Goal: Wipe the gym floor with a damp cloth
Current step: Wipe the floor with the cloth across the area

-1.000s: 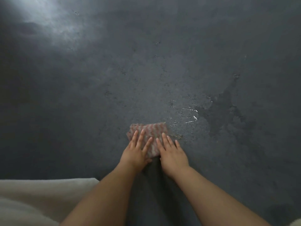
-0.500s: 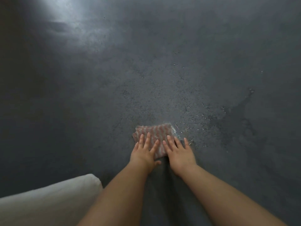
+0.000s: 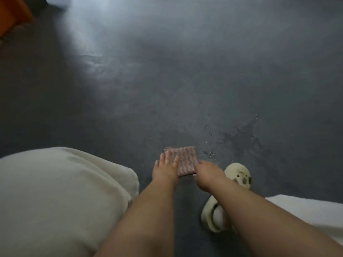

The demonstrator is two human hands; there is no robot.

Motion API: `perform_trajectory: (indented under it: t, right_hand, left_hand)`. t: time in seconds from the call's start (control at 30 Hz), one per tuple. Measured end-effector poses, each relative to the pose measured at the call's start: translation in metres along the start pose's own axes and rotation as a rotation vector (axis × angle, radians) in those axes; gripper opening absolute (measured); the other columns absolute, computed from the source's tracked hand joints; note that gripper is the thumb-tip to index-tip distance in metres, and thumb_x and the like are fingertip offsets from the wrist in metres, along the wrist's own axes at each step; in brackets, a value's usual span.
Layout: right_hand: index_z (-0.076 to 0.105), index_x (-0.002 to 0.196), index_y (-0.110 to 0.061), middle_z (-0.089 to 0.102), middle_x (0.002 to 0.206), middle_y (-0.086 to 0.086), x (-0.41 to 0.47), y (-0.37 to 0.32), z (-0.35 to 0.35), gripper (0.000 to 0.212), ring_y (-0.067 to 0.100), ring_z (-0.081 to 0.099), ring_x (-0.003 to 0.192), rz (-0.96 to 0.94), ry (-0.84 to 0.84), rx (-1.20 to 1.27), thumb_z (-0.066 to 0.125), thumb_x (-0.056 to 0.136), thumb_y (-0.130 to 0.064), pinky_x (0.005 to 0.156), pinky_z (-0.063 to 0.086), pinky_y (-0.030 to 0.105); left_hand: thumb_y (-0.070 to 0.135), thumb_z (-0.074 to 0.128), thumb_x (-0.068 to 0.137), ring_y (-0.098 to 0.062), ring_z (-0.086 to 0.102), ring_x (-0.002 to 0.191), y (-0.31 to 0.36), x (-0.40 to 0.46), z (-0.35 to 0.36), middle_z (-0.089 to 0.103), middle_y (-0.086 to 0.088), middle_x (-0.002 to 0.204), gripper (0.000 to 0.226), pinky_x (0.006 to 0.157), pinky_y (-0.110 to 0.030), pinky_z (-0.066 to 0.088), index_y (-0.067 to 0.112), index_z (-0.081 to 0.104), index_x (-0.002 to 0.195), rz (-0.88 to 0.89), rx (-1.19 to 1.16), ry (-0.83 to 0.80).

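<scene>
Left hand point(image 3: 165, 168), fingers point(image 3: 169, 158) spread, presses the folded cloth point(image 3: 182, 160) to the floor point(image 3: 185, 80) for wiping; right hand's point(image 3: 207, 173) fingers are too blurred to tell.

Single head-worn wide-angle view, looking forward and steeply down from close above the floor point(image 3: 185, 80); forearms enter from the lower edge, hands at lower centre, floor filling the upper frame.

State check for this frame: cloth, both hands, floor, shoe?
cloth: folded, flat on the floor
left hand: fingers straight, pressing the cloth
right hand: at the cloth's right edge, grip unclear, blurred
floor: wet patch right of the cloth
shoe: worn, beside right hand
</scene>
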State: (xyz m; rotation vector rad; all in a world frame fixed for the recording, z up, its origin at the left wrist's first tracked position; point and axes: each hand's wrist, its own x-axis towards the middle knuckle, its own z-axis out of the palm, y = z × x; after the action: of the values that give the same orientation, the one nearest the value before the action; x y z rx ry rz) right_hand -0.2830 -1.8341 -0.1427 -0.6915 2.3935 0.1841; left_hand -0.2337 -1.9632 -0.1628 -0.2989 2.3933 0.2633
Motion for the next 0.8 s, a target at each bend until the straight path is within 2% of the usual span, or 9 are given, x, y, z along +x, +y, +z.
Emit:
perform_trajectory:
  t: [0.1,0.23,0.33,0.43,0.57,0.67,0.73,0.8]
  right_hand:
    - [0.054,0.124,-0.010,0.049,0.130,0.011,0.010,0.002,0.005,0.034,0.030,0.050,0.120,-0.020,0.018,0.066,0.051,0.090,-0.011,0.095,0.042,0.037]
    - [0.053,0.126,-0.010,0.050,0.130,0.012,0.043,0.007,0.007,0.034,0.030,0.050,0.121,0.022,0.047,0.213,0.040,0.094,-0.008,0.096,0.042,0.036]
    - [0.057,0.126,-0.012,0.058,0.127,0.013,0.079,0.011,0.012,0.035,0.029,0.055,0.117,0.094,0.055,0.338,0.041,0.096,-0.014,0.093,0.044,0.033]
    - [0.059,0.125,-0.010,0.060,0.125,0.014,0.109,0.015,0.021,0.035,0.029,0.056,0.116,0.191,0.028,0.392,0.041,0.095,-0.011,0.093,0.044,0.032]
    - [0.060,0.120,-0.007,0.061,0.121,0.015,0.137,0.018,0.038,0.032,0.030,0.057,0.113,0.308,0.029,0.548,0.047,0.092,-0.009,0.093,0.044,0.032]
    - [0.060,0.112,-0.011,0.063,0.113,0.011,0.148,0.017,0.043,0.023,0.030,0.059,0.106,0.362,0.099,0.605,0.053,0.091,-0.015,0.086,0.046,0.033]
    - [0.065,0.101,-0.014,0.066,0.105,0.009,0.155,0.016,0.040,0.014,0.029,0.061,0.100,0.320,0.169,0.623,0.058,0.090,-0.018,0.079,0.045,0.031]
    - [0.070,0.089,-0.013,0.067,0.097,0.008,0.164,0.015,0.034,0.007,0.026,0.061,0.093,0.210,0.233,0.706,0.064,0.085,-0.012,0.076,0.042,0.028]
  left_hand:
    - [0.020,0.038,0.100,-0.028,-0.012,0.146,0.001,0.003,-0.001,-0.017,-0.010,0.158,0.068,0.119,-0.038,0.003,0.020,-0.006,0.152,-0.026,-0.057,0.035]
    - [0.018,0.041,0.099,-0.027,-0.004,0.147,-0.002,0.021,-0.002,-0.010,-0.011,0.159,0.068,0.119,-0.036,0.007,0.015,0.000,0.152,-0.054,-0.132,0.045]
    - [0.021,0.052,0.095,-0.027,0.012,0.145,-0.004,0.049,-0.004,0.009,-0.013,0.158,0.070,0.117,-0.035,0.018,0.010,0.012,0.151,-0.043,-0.215,0.070]
    - [0.014,0.050,0.094,-0.026,0.025,0.138,-0.009,0.078,-0.002,0.023,-0.009,0.153,0.063,0.111,-0.037,0.028,0.012,0.020,0.149,-0.037,-0.266,0.038]
    - [0.008,0.047,0.095,-0.026,0.018,0.142,-0.024,0.108,0.009,0.012,-0.007,0.157,0.068,0.114,-0.037,0.025,0.014,0.010,0.152,-0.035,-0.270,-0.013]
    - [0.008,0.046,0.094,-0.025,0.025,0.137,-0.031,0.121,0.014,0.024,-0.007,0.151,0.065,0.110,-0.035,0.027,0.016,0.016,0.151,-0.023,-0.235,0.086]
    - [0.010,0.046,0.093,-0.022,0.025,0.136,-0.033,0.129,0.012,0.029,-0.003,0.148,0.061,0.110,-0.032,0.024,0.018,0.022,0.149,0.003,-0.221,0.210]
    - [0.015,0.048,0.094,-0.020,0.023,0.138,-0.033,0.138,0.006,0.030,0.002,0.150,0.061,0.111,-0.031,0.020,0.021,0.024,0.149,0.087,-0.275,0.235]
